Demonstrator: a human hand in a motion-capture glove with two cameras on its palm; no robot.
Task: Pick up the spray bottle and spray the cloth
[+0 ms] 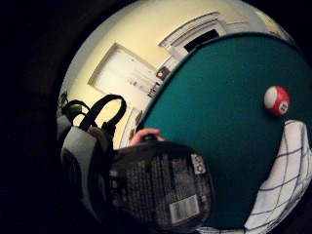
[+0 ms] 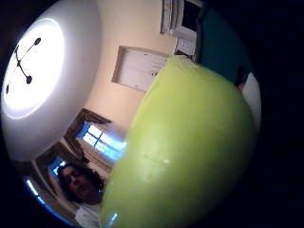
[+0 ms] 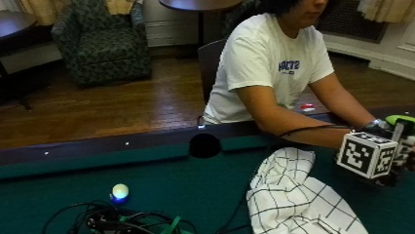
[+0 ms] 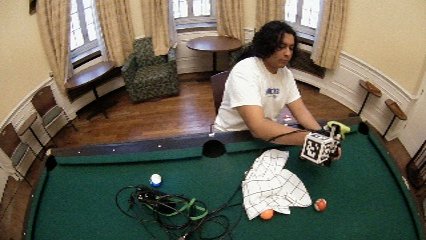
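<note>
My gloved right hand (image 3: 407,148) grips the spray bottle (image 3: 401,120), which has a lime-green head and a black labelled body (image 1: 161,190). The green head (image 2: 185,152) fills the thumb side view. My fingertips (image 1: 145,135) curl round the bottle's far side. The bottle stands upright by the near rail, to the right of the cloth. I cannot tell if its base touches the felt. The white cloth (image 3: 292,195) with a dark grid lies crumpled on the green felt (image 3: 195,185). It also shows beside the bottle (image 1: 287,175).
A red-striped ball (image 1: 277,100) lies on the felt near the cloth. Two orange balls (image 4: 266,215) (image 4: 320,204) sit by the cloth's far edge. A blue-white ball (image 3: 120,191) and a tangle of cables (image 4: 166,205) lie to the left. A side pocket (image 3: 205,145) opens in the rail.
</note>
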